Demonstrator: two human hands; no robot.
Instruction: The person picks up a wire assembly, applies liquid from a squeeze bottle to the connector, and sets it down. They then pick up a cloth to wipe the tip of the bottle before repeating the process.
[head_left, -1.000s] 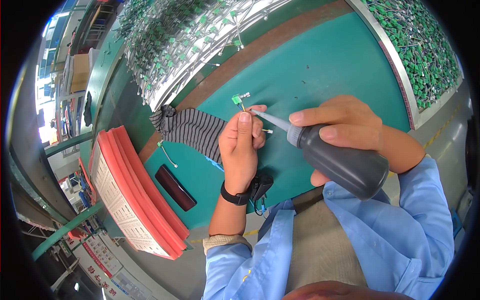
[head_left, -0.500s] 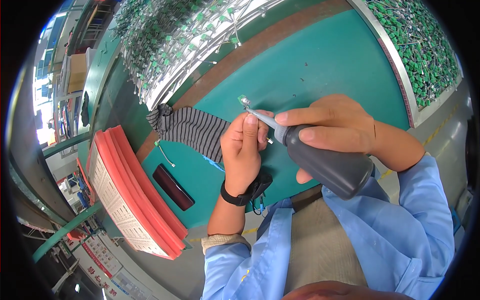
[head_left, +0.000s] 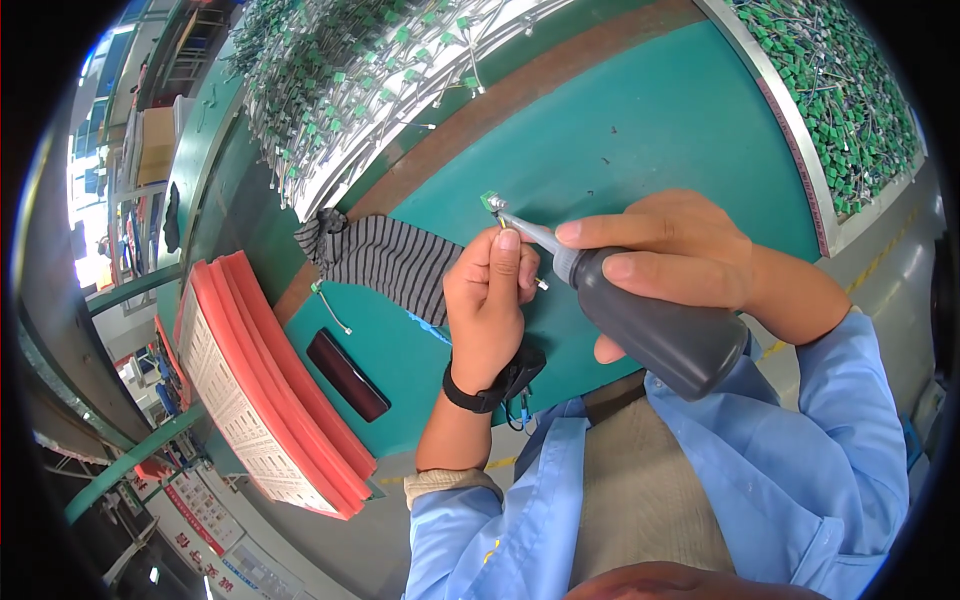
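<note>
Between thumb and fingers, my left hand (head_left: 490,285) pinches the cable of a small green circuit board (head_left: 490,201). The board sticks up past my fingertips, and a white plug (head_left: 541,284) at the cable's other end shows beside my fingers. My right hand (head_left: 680,250) grips a dark grey squeeze bottle (head_left: 660,325), tilted so its pale tapered nozzle (head_left: 535,232) points up and left. The nozzle's tip is at the lower edge of the board, just above my left thumb; whether it touches is too small to tell. A black band with a box sits on my left wrist.
A striped grey sleeve (head_left: 385,262), a dark phone (head_left: 347,375) and one loose board with cable (head_left: 330,308) lie on the green table (head_left: 660,110). Red folders (head_left: 290,390) stand at left. Trays heaped with green boards lie at the far side (head_left: 345,175) and right (head_left: 815,190).
The board has turned slightly in my left fingers, and both hands have shifted a touch to the right. The bottle stays at the board.
</note>
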